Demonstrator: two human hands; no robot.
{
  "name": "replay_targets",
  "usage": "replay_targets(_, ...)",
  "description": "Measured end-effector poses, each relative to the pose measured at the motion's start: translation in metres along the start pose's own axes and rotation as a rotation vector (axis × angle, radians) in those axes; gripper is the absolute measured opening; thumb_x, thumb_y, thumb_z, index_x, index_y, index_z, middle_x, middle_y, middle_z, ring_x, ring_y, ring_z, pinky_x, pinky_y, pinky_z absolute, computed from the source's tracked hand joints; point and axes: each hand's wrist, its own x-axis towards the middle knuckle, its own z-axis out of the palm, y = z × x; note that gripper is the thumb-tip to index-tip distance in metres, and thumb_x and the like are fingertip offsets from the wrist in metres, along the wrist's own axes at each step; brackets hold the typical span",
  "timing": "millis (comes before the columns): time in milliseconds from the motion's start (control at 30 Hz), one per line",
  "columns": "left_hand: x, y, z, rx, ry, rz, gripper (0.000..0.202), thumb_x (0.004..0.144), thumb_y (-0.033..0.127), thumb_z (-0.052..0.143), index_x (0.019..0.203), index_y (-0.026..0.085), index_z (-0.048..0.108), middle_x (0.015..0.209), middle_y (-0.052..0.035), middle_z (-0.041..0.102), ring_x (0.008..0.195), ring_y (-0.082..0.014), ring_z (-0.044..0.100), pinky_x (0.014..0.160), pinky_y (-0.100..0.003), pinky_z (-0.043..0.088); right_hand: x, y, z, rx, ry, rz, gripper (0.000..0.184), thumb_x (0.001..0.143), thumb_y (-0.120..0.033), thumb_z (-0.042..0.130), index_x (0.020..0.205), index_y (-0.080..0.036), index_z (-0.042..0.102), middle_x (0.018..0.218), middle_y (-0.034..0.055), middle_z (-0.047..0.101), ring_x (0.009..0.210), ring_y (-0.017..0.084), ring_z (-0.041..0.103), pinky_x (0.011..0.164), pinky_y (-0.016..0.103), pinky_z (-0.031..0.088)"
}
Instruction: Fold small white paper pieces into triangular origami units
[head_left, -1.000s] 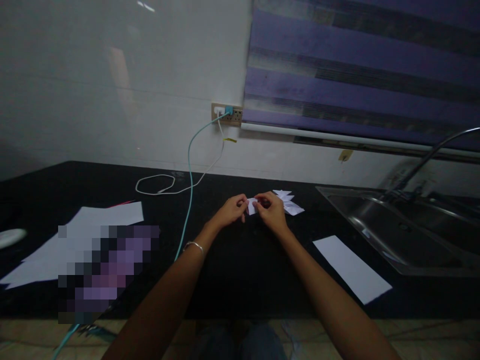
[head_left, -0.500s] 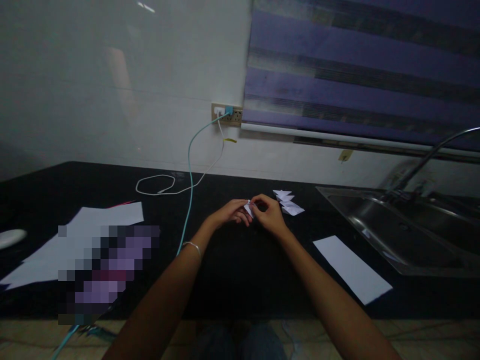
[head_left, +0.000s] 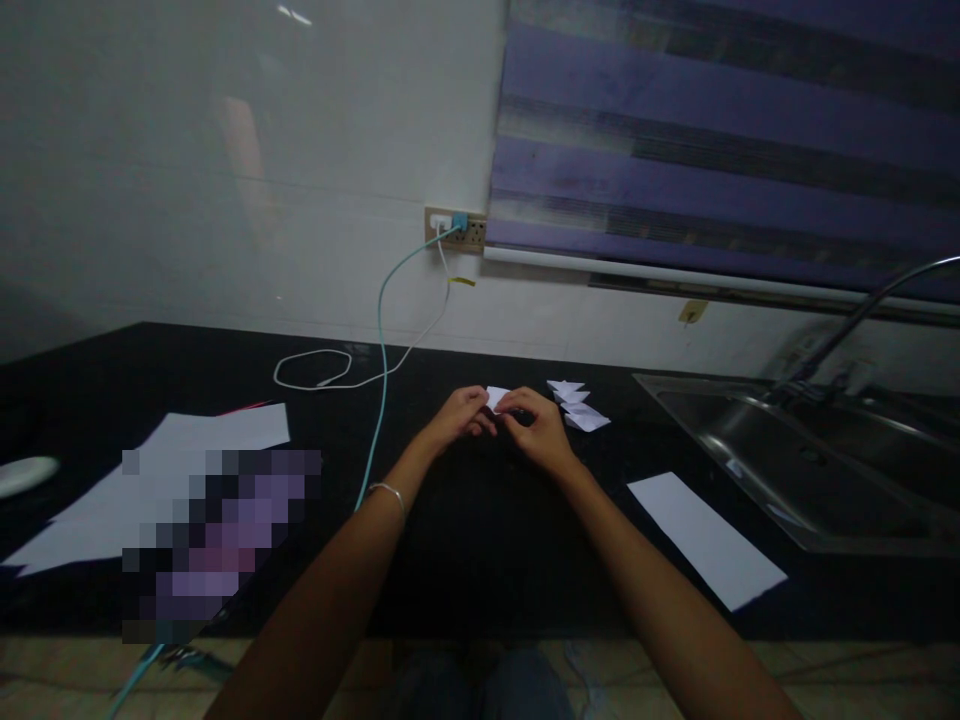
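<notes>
Small white paper piece point(head_left: 496, 396): center of frame, just below mid-height, between the two hands. Visible part is a small pale patch with a fairly straight top edge; lower part is behind fingers, so full shape and folds can't be made out.

Grip: left hand point(head_left: 459, 413) has its left edge pinched, thumb and index closed on it, other fingers curled loosely underneath. Right hand point(head_left: 537, 425) pinches the lower right, thumb and fingertips nearly together on the paper. Both grips narrow.

Pose: forearms come in from the bottom of frame, left one from lower left, right one from lower right, converging at center. Left wrist wears a thin silver bracelet point(head_left: 388, 491). Hands close together over the black countertop point(head_left: 480, 560); contact with the surface can't be told.

Around: overlapping row of pointed folded white papers point(head_left: 583, 411) just right of the right hand. Flat rectangular white sheet point(head_left: 706, 541) lower right, near the steel sink point(head_left: 757, 460). Larger white sheets point(head_left: 225, 438) at left of frame.
</notes>
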Motion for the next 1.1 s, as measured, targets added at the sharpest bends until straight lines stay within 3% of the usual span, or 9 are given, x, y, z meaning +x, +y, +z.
replay_targets(100,0.0005,0.0003,0.001,0.014,0.062,0.024,0.046,0.077,0.059,0.063,0.084,0.015,0.051,0.068,-0.0029,0.065,0.056,-0.0128,0.066,0.044,-0.016,0.04,-0.0006,-0.0009,0.0004,-0.005,-0.025,0.005,0.016,0.081,-0.015,0.06,0.087,-0.023,0.071,0.092,0.0056,0.067,0.092,0.021,0.062,0.088,0.039,0.049)
replay_targets(300,0.0011,0.0003,0.0006,0.01,0.042,0.036,0.047,0.078,0.06,0.061,0.087,0.015,0.05,0.069,-0.0035,0.066,0.057,-0.0126,0.066,0.045,-0.016,0.041,-0.0007,0.0006,-0.0007,-0.011,-0.024,0.005,0.015,0.081,-0.016,0.061,0.089,-0.024,0.071,0.092,0.006,0.067,0.091,0.021,0.062,0.087,0.039,0.049)
replay_targets(600,0.0044,-0.0004,0.0004,0.016,0.137,0.026,0.044,0.081,0.042,0.066,0.111,0.017,0.047,0.069,-0.0002,0.066,0.053,-0.0128,0.065,0.044,-0.017,0.042,-0.0004,0.0005,-0.0002,-0.022,-0.036,0.008,0.014,0.08,-0.016,0.062,0.088,-0.024,0.071,0.092,0.0058,0.068,0.09,0.022,0.062,0.086,0.039,0.048)
replay_targets(867,0.003,0.0009,0.0,0.0,0.197,0.046,0.046,0.078,0.038,0.069,0.114,0.017,0.049,0.07,0.0012,0.063,0.056,-0.0102,0.061,0.046,-0.017,0.046,-0.0004,-0.002,-0.0019,-0.102,-0.12,-0.09,0.02,0.08,-0.01,0.06,0.09,-0.024,0.069,0.095,0.0056,0.067,0.094,0.022,0.059,0.087,0.039,0.047)
replay_targets(1100,0.0047,-0.0011,-0.0024,-0.015,0.193,0.09,0.044,0.077,0.031,0.07,0.114,0.016,0.051,0.08,-0.0033,0.068,0.064,-0.0118,0.064,0.054,-0.02,0.051,-0.0003,-0.0044,-0.0029,-0.167,-0.143,-0.14,0.022,0.081,-0.007,0.058,0.092,-0.023,0.069,0.098,0.0066,0.065,0.097,0.022,0.056,0.087,0.039,0.047)
